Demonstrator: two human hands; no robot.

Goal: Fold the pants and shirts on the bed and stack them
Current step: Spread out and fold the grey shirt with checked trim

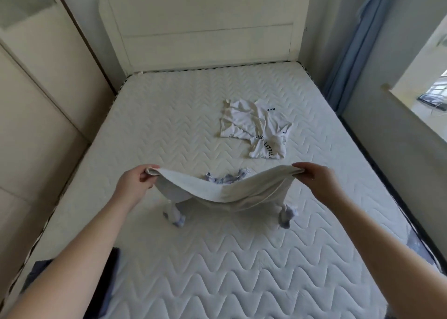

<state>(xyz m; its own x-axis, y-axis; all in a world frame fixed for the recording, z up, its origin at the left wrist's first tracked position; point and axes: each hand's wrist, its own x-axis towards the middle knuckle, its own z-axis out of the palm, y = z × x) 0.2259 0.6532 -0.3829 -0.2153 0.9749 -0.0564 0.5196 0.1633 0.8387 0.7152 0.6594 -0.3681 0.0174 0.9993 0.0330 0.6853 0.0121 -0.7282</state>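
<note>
Item 1, nearest: dark cloth [110, 270] at the bed's near left edge, partly hidden by the left forearm; kind not clear.

Item 2: garment [227, 193], white with pale blue cuffs, held above the mattress [242, 270]. The left hand [135, 180] pinches its left corner, the right hand [314, 180] its right corner, fingers curled round the folded edge. The cloth sags between the hands; two cuffs hang below and touch or nearly touch the mattress.

Risk: the slack middle may bunch or fold crooked when lowered, because the hands grip only the corners. The hanging cuffs may tuck under unseen.

Item 3: white shirt [254, 127] with dark lettering, crumpled and unfolded, lying beyond the hands, right of centre, well apart from them.

Item 4, farthest: headboard [205, 28]; blue curtain [358, 52] at right.
</note>
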